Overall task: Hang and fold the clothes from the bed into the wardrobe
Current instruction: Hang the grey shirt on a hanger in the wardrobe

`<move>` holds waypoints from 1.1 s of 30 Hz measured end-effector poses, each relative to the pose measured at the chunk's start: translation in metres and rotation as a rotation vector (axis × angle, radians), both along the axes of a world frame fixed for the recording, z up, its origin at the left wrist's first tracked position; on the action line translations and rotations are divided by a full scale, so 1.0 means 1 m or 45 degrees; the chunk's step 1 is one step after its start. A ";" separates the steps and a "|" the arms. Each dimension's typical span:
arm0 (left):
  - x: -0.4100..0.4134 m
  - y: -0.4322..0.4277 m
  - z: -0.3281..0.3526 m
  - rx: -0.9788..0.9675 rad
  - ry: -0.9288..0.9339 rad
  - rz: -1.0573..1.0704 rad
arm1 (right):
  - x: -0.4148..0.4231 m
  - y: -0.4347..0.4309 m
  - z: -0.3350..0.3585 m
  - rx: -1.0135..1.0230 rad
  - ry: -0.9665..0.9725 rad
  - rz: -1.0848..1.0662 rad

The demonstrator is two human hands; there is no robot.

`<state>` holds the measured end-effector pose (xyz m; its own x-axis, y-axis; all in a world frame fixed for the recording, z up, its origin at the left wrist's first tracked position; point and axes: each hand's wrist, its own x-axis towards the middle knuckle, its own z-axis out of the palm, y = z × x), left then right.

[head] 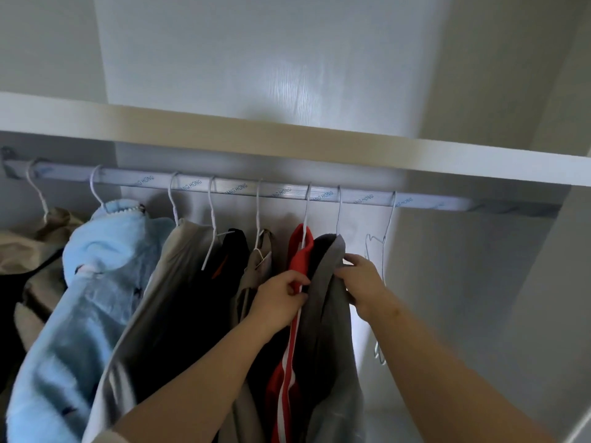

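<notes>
A grey garment point(329, 308) hangs on a white wire hanger from the wardrobe rail point(287, 191), right of a red garment point(299, 251) with a white stripe. My left hand point(278, 302) pinches the grey garment's left edge beside the red one. My right hand point(364, 279) grips the grey garment's right shoulder. Both arms reach up from the bottom of the view.
Left along the rail hang a beige piece point(259, 266), a black one point(220, 282), a light grey jacket point(160, 298) and a fluffy blue garment point(96, 282). An empty wire hanger point(382, 251) hangs to the right. A white shelf point(287, 142) runs above the rail.
</notes>
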<state>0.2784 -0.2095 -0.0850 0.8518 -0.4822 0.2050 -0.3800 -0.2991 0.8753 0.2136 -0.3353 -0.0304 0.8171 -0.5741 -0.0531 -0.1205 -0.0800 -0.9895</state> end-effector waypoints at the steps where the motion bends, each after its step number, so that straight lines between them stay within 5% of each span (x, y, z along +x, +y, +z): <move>1: -0.002 0.000 -0.002 -0.011 0.017 -0.005 | -0.001 -0.001 -0.005 -0.013 -0.009 -0.005; 11: -0.032 -0.001 -0.023 -0.089 -0.011 0.233 | -0.036 0.007 -0.043 -0.274 0.121 0.002; 19: -0.086 0.012 -0.034 -0.111 0.007 0.324 | -0.093 0.014 -0.075 -0.163 0.094 0.017; 24: -0.144 0.028 -0.058 -0.378 0.312 0.449 | -0.143 0.020 -0.104 -0.061 0.137 0.027; 33: -0.258 0.053 -0.117 -0.203 0.818 0.335 | -0.251 0.058 -0.174 0.230 0.382 -0.056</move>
